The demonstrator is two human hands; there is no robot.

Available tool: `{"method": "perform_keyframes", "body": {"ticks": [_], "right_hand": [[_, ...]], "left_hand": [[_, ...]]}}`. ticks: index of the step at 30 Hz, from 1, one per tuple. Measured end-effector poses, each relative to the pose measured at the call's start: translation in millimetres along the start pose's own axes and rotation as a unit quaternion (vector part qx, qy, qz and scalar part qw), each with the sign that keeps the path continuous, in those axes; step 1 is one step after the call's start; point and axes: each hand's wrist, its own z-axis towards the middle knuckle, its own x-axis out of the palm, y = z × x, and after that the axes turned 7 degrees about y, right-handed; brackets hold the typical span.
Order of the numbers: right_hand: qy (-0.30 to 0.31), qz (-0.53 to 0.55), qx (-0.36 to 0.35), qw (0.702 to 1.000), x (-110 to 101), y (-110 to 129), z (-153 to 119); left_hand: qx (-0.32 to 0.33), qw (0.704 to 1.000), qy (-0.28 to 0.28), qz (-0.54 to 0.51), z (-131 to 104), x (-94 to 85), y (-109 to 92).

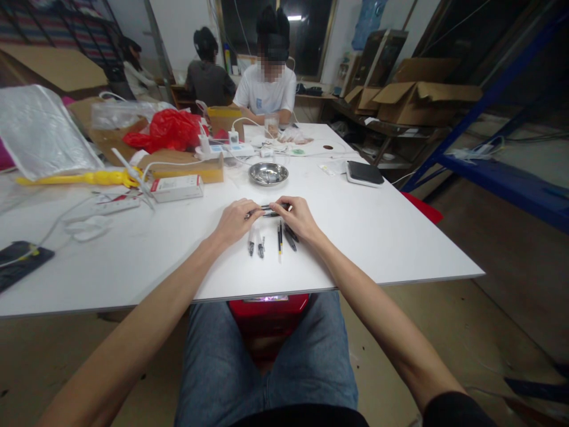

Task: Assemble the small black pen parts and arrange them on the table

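Over the white table (347,237), my left hand (237,220) and my right hand (299,214) face each other. Dark, slim pens (268,210) lie sideways between them, with the fingers of both hands closed on the ends. How many there are is hard to make out, since the fingers cover parts of them. Just below, two clear pen barrels (261,246) with dark tips lie side by side. To their right are thin pen refills (280,237) with yellow parts. Black pen parts (290,238) rest under my right hand, partly covered by it.
Beyond my hands sits a round metal dish (268,173). A white box (178,188), a yellow object (102,178), a power strip (226,150) and a red plastic bag (169,130) crowd the left. A black-topped device (364,173) lies right. A person (267,86) sits opposite.
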Motion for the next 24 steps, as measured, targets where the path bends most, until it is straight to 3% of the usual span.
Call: {"method": "perform_keyframes", "body": {"ticks": [14,24], "right_hand": [[-0.064,-0.082,0.024,0.994,-1,-19,1],[-0.031,-0.107,0.032,0.993,-2,-25,2]], "left_hand": [[-0.047,0.999,-0.005,0.027,0,-0.8,9],[-0.052,0.998,0.001,0.042,1,-1.2,17]]}}
